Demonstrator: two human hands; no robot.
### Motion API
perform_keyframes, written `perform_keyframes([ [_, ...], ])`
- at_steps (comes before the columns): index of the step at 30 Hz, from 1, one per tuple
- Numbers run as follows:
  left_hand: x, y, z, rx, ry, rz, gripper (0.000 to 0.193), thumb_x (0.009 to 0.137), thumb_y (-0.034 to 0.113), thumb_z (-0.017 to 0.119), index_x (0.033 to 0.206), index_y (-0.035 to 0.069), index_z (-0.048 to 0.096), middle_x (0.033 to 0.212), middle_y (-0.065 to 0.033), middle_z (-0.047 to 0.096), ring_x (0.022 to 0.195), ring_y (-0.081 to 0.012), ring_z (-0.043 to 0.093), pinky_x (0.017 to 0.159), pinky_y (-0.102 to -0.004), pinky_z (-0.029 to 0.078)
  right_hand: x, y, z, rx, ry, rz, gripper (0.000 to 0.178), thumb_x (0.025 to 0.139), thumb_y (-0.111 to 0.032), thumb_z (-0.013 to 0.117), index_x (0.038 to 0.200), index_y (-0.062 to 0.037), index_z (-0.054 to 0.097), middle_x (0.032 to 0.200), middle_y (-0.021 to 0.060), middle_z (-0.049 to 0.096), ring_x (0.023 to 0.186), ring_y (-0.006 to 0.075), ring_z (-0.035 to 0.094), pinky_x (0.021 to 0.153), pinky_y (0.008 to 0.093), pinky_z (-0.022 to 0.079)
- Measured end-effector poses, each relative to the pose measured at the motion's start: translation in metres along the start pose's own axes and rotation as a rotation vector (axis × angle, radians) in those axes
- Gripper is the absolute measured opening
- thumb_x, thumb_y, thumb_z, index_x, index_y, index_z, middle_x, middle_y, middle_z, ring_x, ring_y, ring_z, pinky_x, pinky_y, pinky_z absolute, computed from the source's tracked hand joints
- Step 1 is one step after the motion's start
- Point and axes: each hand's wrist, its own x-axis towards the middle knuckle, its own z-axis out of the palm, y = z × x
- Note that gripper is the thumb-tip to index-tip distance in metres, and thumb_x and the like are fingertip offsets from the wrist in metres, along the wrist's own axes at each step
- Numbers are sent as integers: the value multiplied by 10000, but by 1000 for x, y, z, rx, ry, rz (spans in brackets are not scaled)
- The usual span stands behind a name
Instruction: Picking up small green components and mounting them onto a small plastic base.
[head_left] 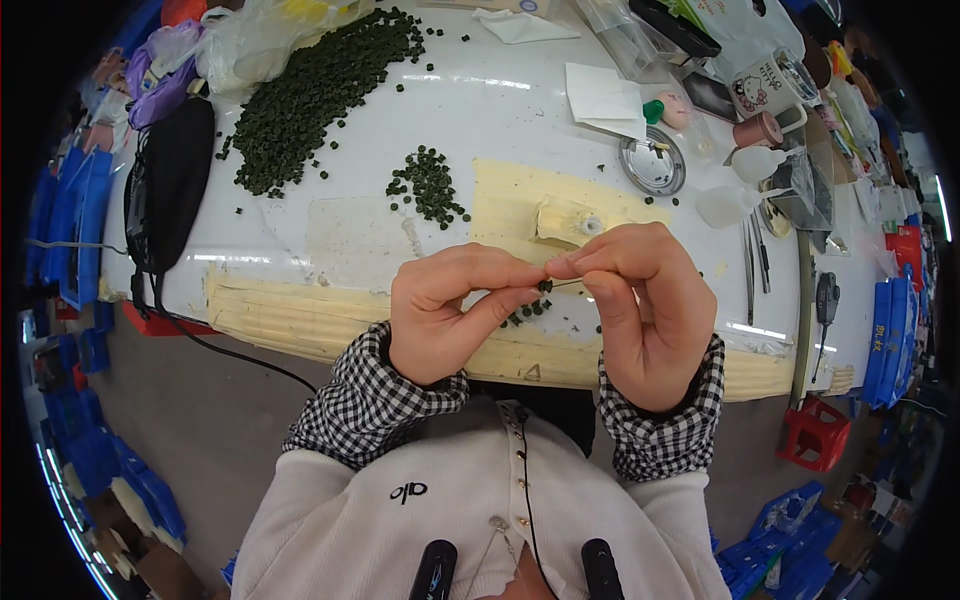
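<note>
Near the table's front edge, my left hand pinches a small dark green block-like piece between thumb and forefinger. My right hand is closed close beside it, fingertips almost touching the left ones. From the right fingers a thin, needle-like rod runs to the green piece; whether it goes into the piece I cannot tell. Several loose green pieces lie under my hands. Beyond them, a small cluster of pieces and a large heap spread over the white table.
Just past my hands, a pale lump with a whitish knob sits on yellow tape. At right are a round metal dish, tweezers, a squeeze bottle and a mug. A black pouch lies left.
</note>
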Motion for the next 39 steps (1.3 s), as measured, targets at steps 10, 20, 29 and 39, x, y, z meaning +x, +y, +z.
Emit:
perform_keyframes([
  [10,-1,-2,-2,20,-31,20,184,814,-110,629,978,-42,676,905,-152,687,814,-191,666,731,-278,532,-2,8,-3,-102,284,79,66,920,-31,560,893,26,579,850,118,632,777,183,602,719,276,476],
  [20,-1,-2,-3,12,-29,14,177,833,-117,605,987,-54,664,926,-164,679,826,-197,667,755,-287,541,3,36,0,-630,178,-4,165,764,-27,713,912,-12,640,791,106,579,760,283,563,669,350,463],
  [29,-3,-4,-4,-13,-32,48,179,821,-128,613,975,-52,665,911,-149,675,833,-186,659,738,-278,531,-25,5,19,-53,156,121,201,743,45,728,930,0,668,864,117,631,765,237,619,664,294,493],
  [39,-5,-1,-2,-251,-58,-113,151,834,-94,634,977,-59,670,869,-117,665,800,-157,659,727,-253,536,-34,13,28,47,169,72,195,748,85,707,919,5,659,848,111,635,748,219,622,650,285,501],
])
